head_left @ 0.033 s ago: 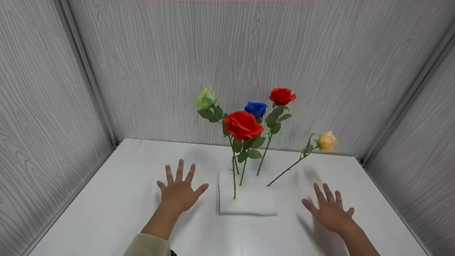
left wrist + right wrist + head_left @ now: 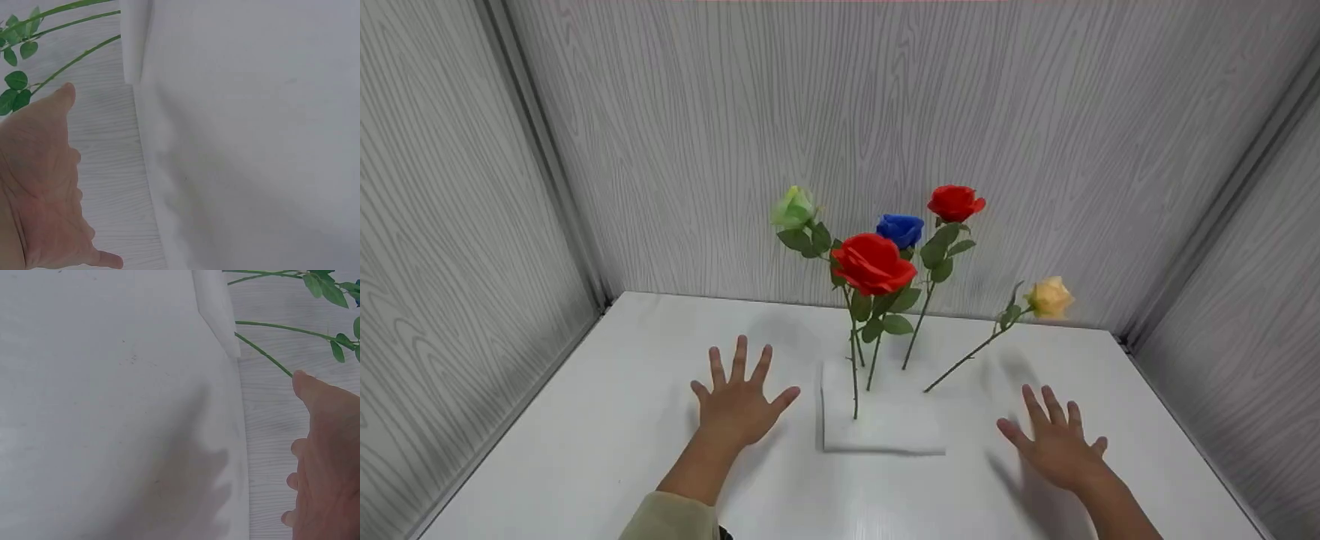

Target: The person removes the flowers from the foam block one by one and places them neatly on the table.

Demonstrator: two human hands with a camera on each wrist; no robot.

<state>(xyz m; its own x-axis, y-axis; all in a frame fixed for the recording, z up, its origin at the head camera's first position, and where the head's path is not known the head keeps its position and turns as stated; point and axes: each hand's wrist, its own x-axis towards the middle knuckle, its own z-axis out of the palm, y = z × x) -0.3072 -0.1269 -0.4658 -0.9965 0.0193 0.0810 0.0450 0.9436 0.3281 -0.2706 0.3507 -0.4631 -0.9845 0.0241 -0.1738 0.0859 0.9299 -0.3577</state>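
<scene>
My left hand (image 2: 739,409) hovers over the left of the white table, fingers spread straight, holding nothing. On the other side my right hand (image 2: 1057,446) is spread the same way and holds nothing. Between them a white block (image 2: 885,435) carries several upright stemmed roses: a large red rose (image 2: 874,264) in front, a green rose (image 2: 793,208) leaning left, a blue rose (image 2: 900,230), and a smaller red rose (image 2: 955,203) behind. A yellow rose (image 2: 1049,298) slants to the right from the block's right side, nearest my right hand. Both wrist views show an open palm apart from the stems.
The white table (image 2: 607,420) is enclosed by a grey wood-grain back wall (image 2: 697,150) and side panels, the left panel (image 2: 442,262) and the right panel (image 2: 1252,300). The roses' heads rise in front of the back wall.
</scene>
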